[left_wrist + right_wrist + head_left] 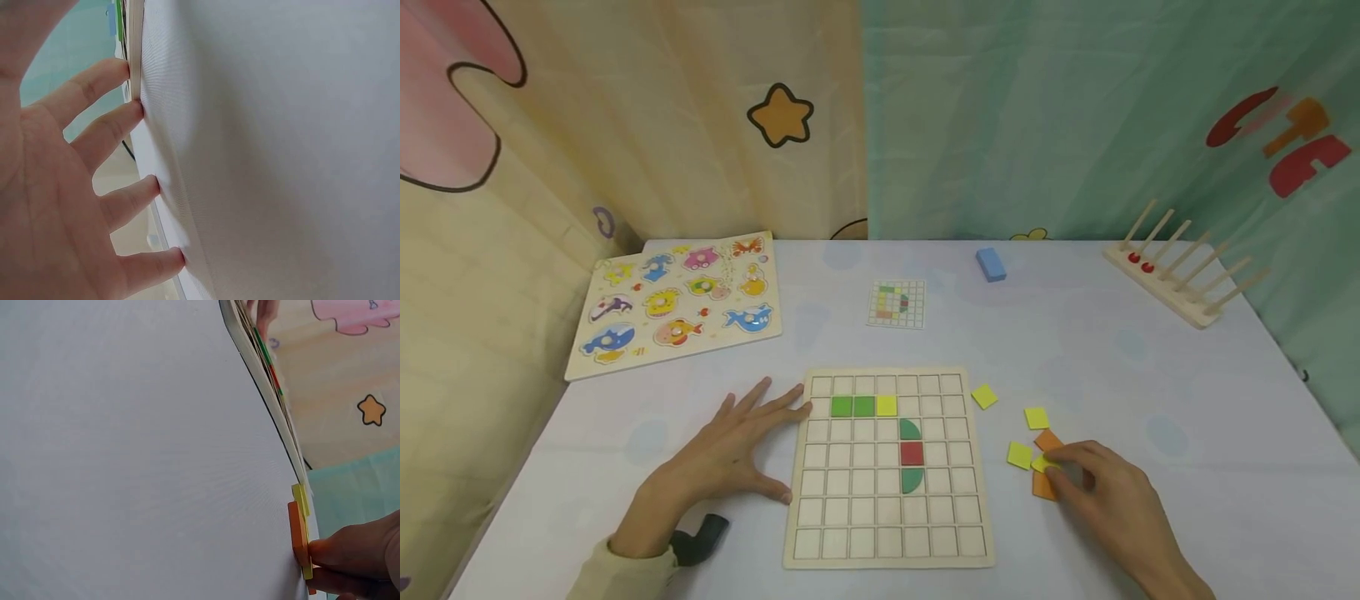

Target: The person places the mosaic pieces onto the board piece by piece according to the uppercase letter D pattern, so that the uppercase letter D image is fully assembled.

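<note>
Yellow tile (1041,463), lower right of frame: pinched in right hand (1105,496), apparently at pick-up; careful lift seemingly needed next. Grid board (886,456), lower centre: left hand (730,450) touching, fingers spread.

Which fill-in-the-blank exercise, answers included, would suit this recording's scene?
In the head view, the left hand touches the ____ edge of the grid board.
A ____ square lies between two curved green pieces.
The right hand is at loose yellow and ____ tiles.
The peg stand shows ____ red beads.
Missing words: left; red; orange; two.
</note>
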`<action>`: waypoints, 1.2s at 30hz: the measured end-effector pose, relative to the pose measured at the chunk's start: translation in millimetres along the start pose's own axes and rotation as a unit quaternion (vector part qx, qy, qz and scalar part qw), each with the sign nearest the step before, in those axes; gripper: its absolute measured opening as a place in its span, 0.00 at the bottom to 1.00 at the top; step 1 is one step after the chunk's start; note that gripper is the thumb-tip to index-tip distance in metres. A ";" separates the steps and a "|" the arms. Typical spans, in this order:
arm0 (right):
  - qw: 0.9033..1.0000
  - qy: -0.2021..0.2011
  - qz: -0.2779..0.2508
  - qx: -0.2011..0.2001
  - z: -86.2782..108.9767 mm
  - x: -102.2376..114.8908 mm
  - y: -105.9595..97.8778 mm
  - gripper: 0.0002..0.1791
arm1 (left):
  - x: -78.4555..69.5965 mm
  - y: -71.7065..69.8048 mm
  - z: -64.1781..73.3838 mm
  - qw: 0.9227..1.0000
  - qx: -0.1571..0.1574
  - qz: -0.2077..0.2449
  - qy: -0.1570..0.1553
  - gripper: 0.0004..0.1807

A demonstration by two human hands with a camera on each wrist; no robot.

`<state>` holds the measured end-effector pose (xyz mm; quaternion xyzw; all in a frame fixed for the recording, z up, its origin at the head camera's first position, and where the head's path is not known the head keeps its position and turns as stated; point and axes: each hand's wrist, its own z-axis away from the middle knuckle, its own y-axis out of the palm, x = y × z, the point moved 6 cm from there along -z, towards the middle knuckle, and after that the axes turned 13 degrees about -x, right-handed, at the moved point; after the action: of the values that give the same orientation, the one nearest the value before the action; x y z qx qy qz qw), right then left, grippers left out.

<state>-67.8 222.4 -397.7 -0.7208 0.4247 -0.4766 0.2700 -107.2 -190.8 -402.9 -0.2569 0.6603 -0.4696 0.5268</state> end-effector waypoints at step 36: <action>0.995 -0.066 -0.015 0.076 -21.6 2.7 8.3 0.15 | 0.8 0.5 0.1 1.000 0.000 0.000 -0.002 0.60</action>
<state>-90.0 216.3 -394.4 -0.7345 0.3579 -0.4626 0.3442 -107.3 -191.3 -403.7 -0.2575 0.6592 -0.4689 0.5284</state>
